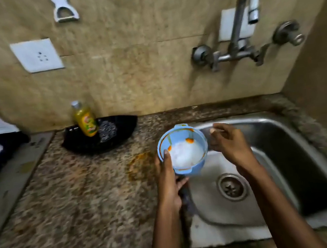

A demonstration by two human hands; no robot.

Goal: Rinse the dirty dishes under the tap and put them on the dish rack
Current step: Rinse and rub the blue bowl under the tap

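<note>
Blue bowl [183,150] tilted mouth-up in left hand's [168,182] grip; right hand [229,141] released

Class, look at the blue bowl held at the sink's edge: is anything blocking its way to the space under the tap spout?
Nothing visible blocks it. The light blue plastic bowl, gripped by the left hand, sits left of the curved metal tap spout. Only the right hand hovers beside it over the steel sink.

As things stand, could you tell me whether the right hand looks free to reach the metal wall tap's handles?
Probably yes. The right hand hovers over the steel sink holding nothing, and only open air lies between it and the metal wall tap; the left hand alone grips the blue plastic bowl.
</note>
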